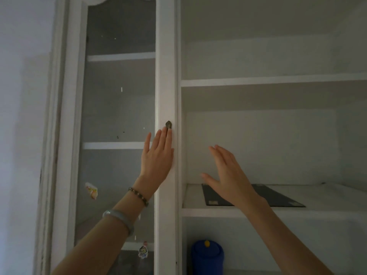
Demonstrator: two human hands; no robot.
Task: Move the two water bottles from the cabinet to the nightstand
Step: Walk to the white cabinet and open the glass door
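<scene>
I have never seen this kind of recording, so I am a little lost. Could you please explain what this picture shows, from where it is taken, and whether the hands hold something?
There is no machine here. A person wears one camera on the head, so you look forward along their own two arms at a white cabinet.

The left hand lies flat on the frame of a glass door, fingertips just below a small dark knob. Its wrist carries a bead bracelet and a pale bangle. The right hand is open in the air before the open shelves. Neither hand holds anything.

On the middle shelf lies a flat dark sheet. Below stands a blue container with a yellow knob. I cannot tell whether it is one of the bottles.
</scene>
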